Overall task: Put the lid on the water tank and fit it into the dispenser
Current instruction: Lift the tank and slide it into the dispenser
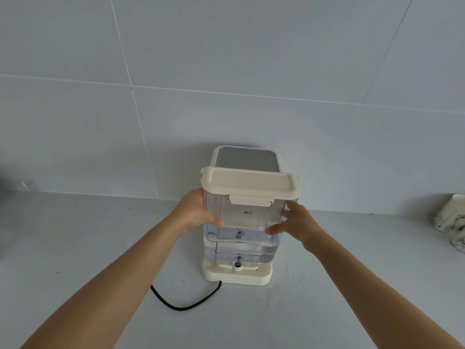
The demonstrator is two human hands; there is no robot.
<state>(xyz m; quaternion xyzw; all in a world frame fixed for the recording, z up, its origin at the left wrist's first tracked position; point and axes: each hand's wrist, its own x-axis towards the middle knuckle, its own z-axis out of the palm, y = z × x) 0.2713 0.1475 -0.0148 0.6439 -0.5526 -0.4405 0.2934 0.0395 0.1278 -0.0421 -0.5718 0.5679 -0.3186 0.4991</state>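
A clear plastic water tank (242,220) with some water in its lower part stands upright over the cream base of the dispenser (237,275). A cream lid (250,185) with a front clip sits on top of the tank. Behind it rises the dispenser's body with a grey top panel (247,158). My left hand (197,210) grips the tank's left side. My right hand (297,224) grips its right side. I cannot tell whether the tank's bottom rests fully in the base.
A black power cord (186,302) curls from the dispenser's base toward the front left of the grey counter. A white patterned cup (450,215) stands at the far right by the tiled wall (226,71). A dark blurred object (7,182) sits at the left edge.
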